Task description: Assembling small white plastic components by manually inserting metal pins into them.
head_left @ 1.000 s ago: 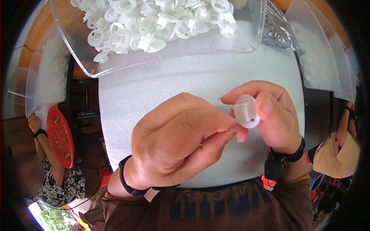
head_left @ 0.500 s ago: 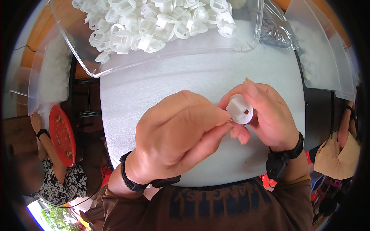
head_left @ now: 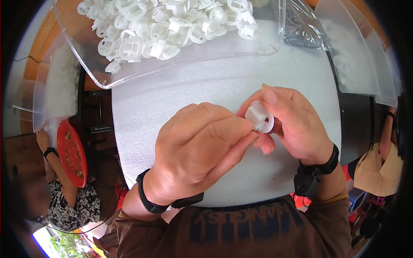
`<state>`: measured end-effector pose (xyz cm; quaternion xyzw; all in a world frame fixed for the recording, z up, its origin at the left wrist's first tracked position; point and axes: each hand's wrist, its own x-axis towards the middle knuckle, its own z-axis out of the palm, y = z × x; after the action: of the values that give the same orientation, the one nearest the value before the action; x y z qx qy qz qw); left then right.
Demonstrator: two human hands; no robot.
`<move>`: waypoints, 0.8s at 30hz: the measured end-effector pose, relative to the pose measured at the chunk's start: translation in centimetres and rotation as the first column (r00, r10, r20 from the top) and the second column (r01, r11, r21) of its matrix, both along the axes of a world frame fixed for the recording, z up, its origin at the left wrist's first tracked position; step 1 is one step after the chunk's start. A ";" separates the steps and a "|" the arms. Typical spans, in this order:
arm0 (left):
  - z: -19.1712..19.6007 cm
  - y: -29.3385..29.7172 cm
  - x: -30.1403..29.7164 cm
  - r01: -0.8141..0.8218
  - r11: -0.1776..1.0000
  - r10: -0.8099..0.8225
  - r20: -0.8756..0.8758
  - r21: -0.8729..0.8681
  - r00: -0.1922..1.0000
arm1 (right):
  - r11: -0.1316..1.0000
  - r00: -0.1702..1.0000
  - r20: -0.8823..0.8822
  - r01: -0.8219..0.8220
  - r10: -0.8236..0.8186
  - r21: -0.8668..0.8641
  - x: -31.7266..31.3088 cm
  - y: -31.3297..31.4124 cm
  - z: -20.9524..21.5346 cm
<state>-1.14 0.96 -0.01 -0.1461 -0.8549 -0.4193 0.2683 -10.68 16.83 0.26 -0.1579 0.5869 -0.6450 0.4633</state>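
A small white plastic part (head_left: 258, 113), with a round flange, a boxy raised middle and a hole, is held between the fingers and thumb of my right hand (head_left: 297, 120). The flange faces up and toward me at a tilt. My left hand (head_left: 202, 150) is closed in a pinch, its thumb and forefinger tips right at the part's left edge. Whatever those tips hold is tiny and mostly hidden by the fingers. Both hands are above the white foam sheet (head_left: 146, 112) on the table.
Beyond my hands, a clear plastic bin (head_left: 167, 69) holds a heap of similar white parts (head_left: 172, 32). A clear bag (head_left: 305, 30) of dark pieces lies beside it. More translucent bins stand left and right. A co-worker's arm reaches near a red tray (head_left: 71, 155) at left; another person sits at right.
Both hands and the white part have shifted slightly left and toward the bin. A thin metallic bit that showed at my left fingertips is now hardly visible.
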 end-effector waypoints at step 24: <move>1.0 0.4 0.2 -0.060 0.991 0.062 0.012 -0.121 0.998 | 0.999 0.996 0.080 0.035 -0.032 -0.041 0.6 0.1 0.6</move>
<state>-0.93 1.35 0.96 -0.1326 -0.8847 -0.3598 0.2651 -10.11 16.89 0.86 -0.1323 0.5567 -0.6708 0.4718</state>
